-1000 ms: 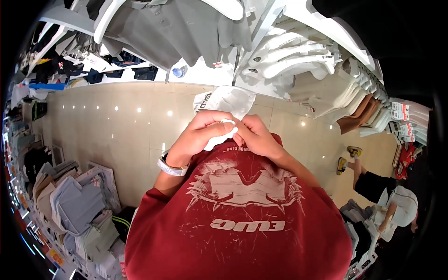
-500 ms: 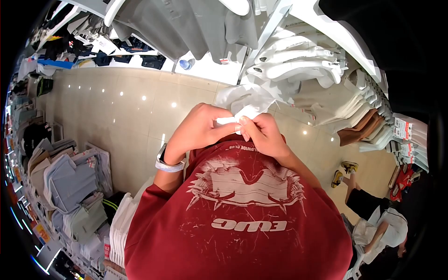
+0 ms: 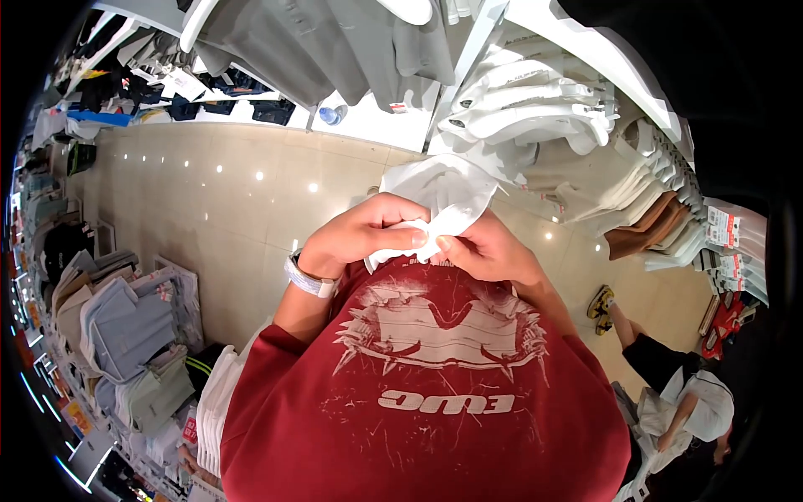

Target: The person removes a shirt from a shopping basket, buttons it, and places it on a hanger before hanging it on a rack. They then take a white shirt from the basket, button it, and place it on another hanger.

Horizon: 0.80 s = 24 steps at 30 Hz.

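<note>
A bunched white garment (image 3: 447, 188) hangs in front of my chest, its upper part spread out beyond my fingers. My left hand (image 3: 372, 230) is closed, with thumb and fingers pinching a fold of the cloth. My right hand (image 3: 485, 247) grips the same cloth right beside it, thumb tip close to the left thumb. What kind of garment it is cannot be made out. A light band (image 3: 309, 280) circles my left wrist. Below both hands is the red printed T-shirt (image 3: 443, 351) that I wear.
Grey garments (image 3: 326, 50) hang ahead, with white shirts on hangers (image 3: 535, 117) to their right. A rack of brown and pale clothes (image 3: 644, 226) stands at right. Folded clothes (image 3: 130, 326) pile up at left. Another person (image 3: 669, 376) is at lower right on the tiled floor (image 3: 226, 201).
Both hands have come slightly lower and nearer my chest, still pinching the white cloth. The cloth is spread wider, with an end now showing under my left hand. The other person's foot has shifted.
</note>
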Each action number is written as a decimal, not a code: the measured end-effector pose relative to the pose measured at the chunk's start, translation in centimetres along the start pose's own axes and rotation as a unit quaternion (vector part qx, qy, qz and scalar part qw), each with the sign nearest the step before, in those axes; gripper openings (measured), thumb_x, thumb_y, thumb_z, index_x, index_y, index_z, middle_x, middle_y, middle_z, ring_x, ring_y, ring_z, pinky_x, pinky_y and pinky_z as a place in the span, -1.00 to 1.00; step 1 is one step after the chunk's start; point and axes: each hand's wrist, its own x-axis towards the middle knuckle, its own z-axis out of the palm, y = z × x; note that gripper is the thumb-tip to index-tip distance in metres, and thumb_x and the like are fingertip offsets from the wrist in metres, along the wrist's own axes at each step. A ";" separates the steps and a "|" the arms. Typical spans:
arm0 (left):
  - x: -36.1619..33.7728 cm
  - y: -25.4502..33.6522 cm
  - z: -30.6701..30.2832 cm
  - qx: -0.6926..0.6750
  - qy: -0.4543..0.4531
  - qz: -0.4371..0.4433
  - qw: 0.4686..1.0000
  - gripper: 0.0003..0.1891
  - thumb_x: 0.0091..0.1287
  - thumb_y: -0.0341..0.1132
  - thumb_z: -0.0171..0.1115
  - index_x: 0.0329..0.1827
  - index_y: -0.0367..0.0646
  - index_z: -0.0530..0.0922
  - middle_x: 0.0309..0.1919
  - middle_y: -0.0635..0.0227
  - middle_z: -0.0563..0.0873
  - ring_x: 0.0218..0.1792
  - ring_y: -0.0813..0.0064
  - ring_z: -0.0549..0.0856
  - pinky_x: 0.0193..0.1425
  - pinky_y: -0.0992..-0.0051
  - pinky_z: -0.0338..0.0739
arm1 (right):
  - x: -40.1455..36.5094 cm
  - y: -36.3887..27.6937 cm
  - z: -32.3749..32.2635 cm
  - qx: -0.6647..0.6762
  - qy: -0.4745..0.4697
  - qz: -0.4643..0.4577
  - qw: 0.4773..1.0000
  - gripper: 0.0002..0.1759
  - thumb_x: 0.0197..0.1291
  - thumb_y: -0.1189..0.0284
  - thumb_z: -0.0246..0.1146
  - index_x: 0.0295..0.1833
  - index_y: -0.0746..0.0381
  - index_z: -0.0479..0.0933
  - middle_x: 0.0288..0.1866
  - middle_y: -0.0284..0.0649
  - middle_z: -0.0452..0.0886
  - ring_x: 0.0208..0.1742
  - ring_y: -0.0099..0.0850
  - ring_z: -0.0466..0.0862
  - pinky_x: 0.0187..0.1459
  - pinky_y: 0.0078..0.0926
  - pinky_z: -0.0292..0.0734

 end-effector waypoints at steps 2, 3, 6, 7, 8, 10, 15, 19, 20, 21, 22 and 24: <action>0.2 -0.3 -0.2 -0.018 -0.003 -0.012 1.000 -0.79 0.30 -0.39 0.16 -0.14 -0.40 0.58 -0.30 0.38 0.67 -0.30 0.71 0.56 -0.22 0.66 0.41 | -0.2 -0.4 -0.4 0.011 -0.007 0.021 1.000 -0.92 0.19 0.52 0.14 -0.23 0.29 0.50 -0.43 -0.26 0.57 -0.40 -0.38 0.56 -0.35 -0.39 0.44; 0.3 -0.4 -0.2 -0.037 -0.001 -0.014 0.999 -0.78 0.29 -0.39 0.17 -0.13 -0.41 0.58 -0.30 0.38 0.67 -0.29 0.70 0.57 -0.22 0.66 0.41 | -0.2 -0.5 -0.5 0.022 -0.017 0.042 0.999 -0.92 0.16 0.52 0.15 -0.25 0.29 0.51 -0.43 -0.24 0.58 -0.40 -0.35 0.57 -0.35 -0.37 0.44; 0.6 -0.2 0.1 -0.057 0.010 -0.018 0.998 -0.76 0.27 -0.40 0.19 -0.11 -0.42 0.59 -0.29 0.36 0.68 -0.29 0.69 0.58 -0.22 0.65 0.42 | 0.3 -0.9 -0.7 -0.101 0.028 -0.048 0.993 -0.92 0.10 0.54 0.19 -0.26 0.29 0.52 -0.43 -0.18 0.56 -0.43 -0.24 0.56 -0.37 -0.34 0.44; 0.7 -0.1 0.3 -0.056 0.019 -0.019 0.998 -0.75 0.26 -0.40 0.19 -0.10 -0.42 0.59 -0.29 0.35 0.68 -0.30 0.68 0.58 -0.22 0.65 0.42 | 0.4 -0.9 -0.7 -0.101 0.029 -0.048 0.993 -0.92 0.10 0.54 0.19 -0.26 0.29 0.52 -0.43 -0.18 0.56 -0.43 -0.24 0.56 -0.37 -0.34 0.44; 0.7 -0.1 0.1 -0.056 0.018 -0.019 0.998 -0.75 0.26 -0.40 0.19 -0.10 -0.42 0.59 -0.29 0.35 0.68 -0.30 0.68 0.58 -0.22 0.65 0.42 | 0.5 -1.0 -0.7 -0.141 0.047 -0.077 0.986 -0.90 0.07 0.54 0.21 -0.25 0.28 0.52 -0.43 -0.16 0.55 -0.44 -0.19 0.55 -0.38 -0.31 0.43; 0.8 -0.4 -0.1 -0.029 0.016 -0.026 0.999 -0.75 0.26 -0.41 0.19 -0.10 -0.42 0.59 -0.28 0.35 0.68 -0.29 0.68 0.59 -0.21 0.64 0.44 | 0.5 -0.9 -0.6 -0.180 0.067 -0.106 0.976 -0.88 0.05 0.55 0.22 -0.25 0.28 0.52 -0.43 -0.13 0.54 -0.45 -0.14 0.54 -0.39 -0.29 0.43; 1.2 0.1 0.7 -0.037 0.039 -0.016 0.998 -0.84 0.33 -0.35 0.20 -0.23 -0.31 0.58 -0.46 0.59 0.52 -0.42 0.83 0.40 -0.39 0.71 0.25 | 0.5 -0.8 -0.7 -0.203 0.086 -0.105 0.970 -0.87 0.02 0.57 0.22 -0.25 0.28 0.53 -0.44 -0.12 0.54 -0.46 -0.13 0.53 -0.40 -0.26 0.42; 1.3 -1.1 -0.4 -0.044 0.038 -0.041 0.997 -0.69 0.27 -0.37 0.22 -0.02 -0.43 0.55 -0.21 0.32 0.68 -0.25 0.66 0.59 -0.19 0.63 0.45 | 0.3 -0.5 -0.6 -0.208 0.102 -0.097 0.968 -0.87 0.02 0.57 0.23 -0.25 0.29 0.54 -0.43 -0.12 0.54 -0.46 -0.13 0.53 -0.39 -0.26 0.42; 1.3 -1.4 -0.5 -0.044 0.036 -0.041 0.998 -0.69 0.27 -0.37 0.22 -0.02 -0.43 0.55 -0.21 0.32 0.68 -0.25 0.66 0.59 -0.19 0.63 0.45 | 0.2 -0.3 -0.6 -0.189 0.103 -0.086 0.973 -0.86 0.01 0.58 0.22 -0.25 0.29 0.54 -0.42 -0.11 0.54 -0.46 -0.13 0.52 -0.39 -0.27 0.43; 1.3 -1.5 -0.6 -0.068 0.014 -0.036 0.997 -0.70 0.27 -0.38 0.22 -0.02 -0.43 0.55 -0.21 0.32 0.68 -0.25 0.67 0.59 -0.18 0.63 0.45 | 0.2 -0.3 -0.7 -0.171 0.105 -0.075 0.977 -0.86 0.01 0.58 0.21 -0.25 0.29 0.55 -0.41 -0.11 0.55 -0.47 -0.13 0.51 -0.39 -0.28 0.43; 1.4 -1.3 -0.4 -0.093 -0.008 -0.033 0.995 -0.70 0.26 -0.38 0.22 -0.02 -0.43 0.54 -0.21 0.33 0.68 -0.25 0.67 0.59 -0.18 0.63 0.45 | 0.1 -0.4 -0.8 -0.172 0.106 -0.073 0.977 -0.86 0.01 0.58 0.21 -0.25 0.29 0.55 -0.41 -0.11 0.55 -0.47 -0.13 0.51 -0.39 -0.28 0.43; 0.9 -0.6 0.7 -0.078 0.041 -0.019 0.996 -0.73 0.26 -0.38 0.23 -0.07 -0.42 0.56 -0.26 0.34 0.67 -0.28 0.67 0.58 -0.21 0.64 0.44 | 0.1 -0.9 -1.1 -0.200 0.139 -0.149 0.958 -0.86 0.03 0.59 0.20 -0.24 0.34 0.55 -0.41 -0.16 0.57 -0.49 -0.30 0.54 -0.45 -0.39 0.42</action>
